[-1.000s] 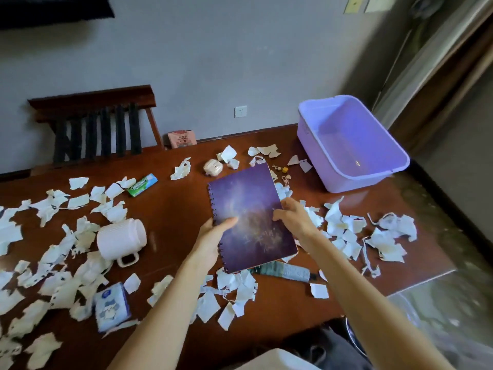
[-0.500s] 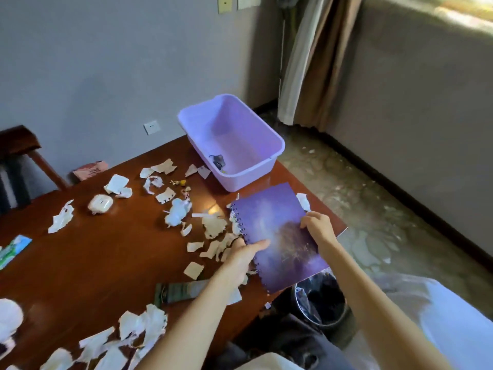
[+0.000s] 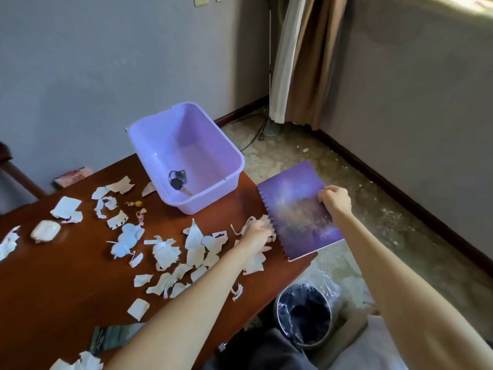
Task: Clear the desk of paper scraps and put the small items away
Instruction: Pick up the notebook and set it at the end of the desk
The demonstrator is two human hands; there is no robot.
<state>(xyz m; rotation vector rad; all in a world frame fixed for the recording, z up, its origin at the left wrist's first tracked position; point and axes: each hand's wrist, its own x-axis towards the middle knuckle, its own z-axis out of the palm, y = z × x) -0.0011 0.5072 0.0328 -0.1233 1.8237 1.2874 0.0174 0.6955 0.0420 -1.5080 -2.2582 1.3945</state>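
Nearest, below both grips, a bin with a clear liner stands on the floor against the bench edge. Left of the left grip, torn white scraps lie scattered over the bench, with a white case farther left among them. The left grip sits at the spiral edge of the notebook, fingers curled amid scraps. The blur there hides whether it pinches the spiral, so I cannot tell if it is clamped or loose. The right grip is clamped on the notebook's opposite edge, thumb over the purple cover. The notebook is tilted between the two grips and juts past the bench corner over the floor. Beyond the left grip a lilac tub sits on the bench with keys inside. Farther off, a curtain hangs in the corner.
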